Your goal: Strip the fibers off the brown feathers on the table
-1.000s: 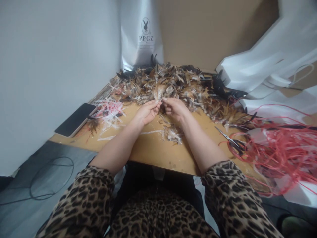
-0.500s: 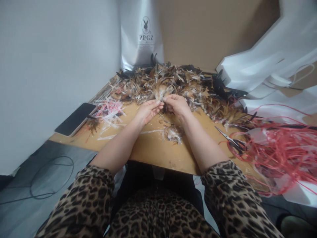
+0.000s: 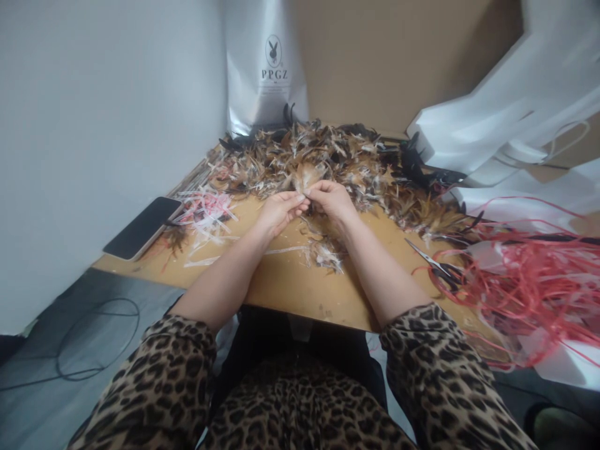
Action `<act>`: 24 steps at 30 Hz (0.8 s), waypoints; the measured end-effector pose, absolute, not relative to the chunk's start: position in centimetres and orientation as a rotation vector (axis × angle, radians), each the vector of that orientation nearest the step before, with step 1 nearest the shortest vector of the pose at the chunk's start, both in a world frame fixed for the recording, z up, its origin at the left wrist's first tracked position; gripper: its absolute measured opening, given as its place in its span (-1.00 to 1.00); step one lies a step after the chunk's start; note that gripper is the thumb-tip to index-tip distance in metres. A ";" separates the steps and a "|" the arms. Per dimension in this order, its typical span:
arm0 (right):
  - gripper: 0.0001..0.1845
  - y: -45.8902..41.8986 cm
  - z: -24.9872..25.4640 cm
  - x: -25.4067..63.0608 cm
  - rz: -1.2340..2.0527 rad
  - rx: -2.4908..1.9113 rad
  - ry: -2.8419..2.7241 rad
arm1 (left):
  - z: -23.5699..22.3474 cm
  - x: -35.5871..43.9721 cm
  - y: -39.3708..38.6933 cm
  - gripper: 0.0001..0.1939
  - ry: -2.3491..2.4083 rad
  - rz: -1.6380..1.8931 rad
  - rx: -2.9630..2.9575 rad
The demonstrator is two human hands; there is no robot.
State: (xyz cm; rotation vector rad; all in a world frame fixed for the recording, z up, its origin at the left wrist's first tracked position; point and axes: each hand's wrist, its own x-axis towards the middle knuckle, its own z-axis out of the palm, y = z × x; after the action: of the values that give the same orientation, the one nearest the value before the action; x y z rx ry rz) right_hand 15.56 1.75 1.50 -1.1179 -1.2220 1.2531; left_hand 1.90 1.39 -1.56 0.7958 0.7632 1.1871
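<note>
Brown and white feathers (image 3: 308, 175) fan upward from between my fingertips, close to the middle of the table. My left hand (image 3: 281, 211) pinches them at the base between thumb and forefinger, with the other fingers curled. Against it, my right hand (image 3: 332, 200) pinches the same base, and the fingertips of both hands nearly touch. Just behind spreads a large heap of brown, white and black feathers (image 3: 262, 156). On the table below my hands lies a small tuft of loose feathers (image 3: 325, 256).
Scissors (image 3: 434, 261) lie right of my forearm, beside a tangle of red strips (image 3: 529, 294). At left are a phone (image 3: 143, 228) and pink-and-white strips (image 3: 206, 209). A silver bag (image 3: 267, 94) stands behind the heap on the wooden table (image 3: 290, 284).
The fingertips of my right hand have shifted slightly left, closer to the left ones. The held feathers now show as a fuller, more upright fan.
</note>
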 end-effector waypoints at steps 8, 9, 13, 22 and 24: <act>-0.68 1.8 1.4 15.4 1.269 -1.116 -1.208 | -1.4 1.9 1.1 -0.91 0.793 1.215 0.879; -0.70 2.1 1.3 15.7 1.229 -1.121 -1.216 | -1.4 1.9 1.1 -0.91 0.799 1.236 0.865; -0.80 4.1 1.4 18.1 0.821 -1.171 -1.315 | -1.4 1.7 1.4 -0.94 0.794 1.345 0.748; -0.70 5.8 2.7 19.1 -0.191 -1.578 -2.098 | -1.4 1.6 1.4 -0.93 0.796 1.367 0.664; -0.67 5.8 2.9 18.4 -0.287 -1.615 -2.196 | -1.4 1.5 1.5 -0.92 0.797 1.365 0.664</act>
State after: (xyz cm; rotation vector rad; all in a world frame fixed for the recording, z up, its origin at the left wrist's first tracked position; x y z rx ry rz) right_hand 18.37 5.79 2.90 -1.6155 -2.1962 -0.2874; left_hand 1.54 1.45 -1.40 0.6639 0.7971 1.3655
